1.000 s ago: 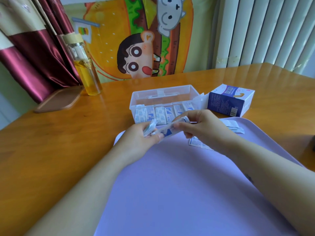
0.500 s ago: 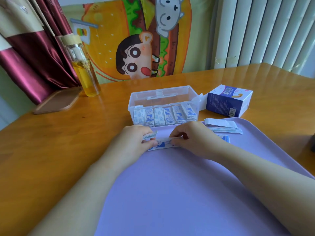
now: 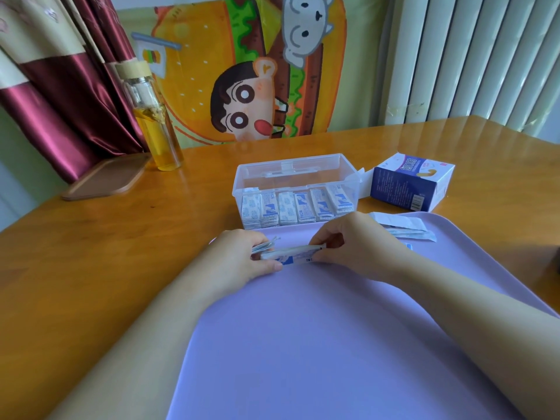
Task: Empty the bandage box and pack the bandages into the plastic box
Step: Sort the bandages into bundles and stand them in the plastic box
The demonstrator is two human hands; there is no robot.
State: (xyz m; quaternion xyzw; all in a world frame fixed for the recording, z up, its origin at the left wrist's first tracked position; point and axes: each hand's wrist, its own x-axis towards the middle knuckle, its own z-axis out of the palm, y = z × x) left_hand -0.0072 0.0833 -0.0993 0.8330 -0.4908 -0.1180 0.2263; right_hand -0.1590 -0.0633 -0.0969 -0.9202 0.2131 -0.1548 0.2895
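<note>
My left hand (image 3: 242, 259) and right hand (image 3: 354, 241) pinch 1 bandage stack (image 3: 291, 256) by its ends on the purple tray (image 3: 333, 344).

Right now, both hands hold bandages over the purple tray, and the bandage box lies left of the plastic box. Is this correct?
Not quite. The head view shows the bandage box right of the plastic box. The left hand and right hand do hold bandages over the purple tray.
</note>
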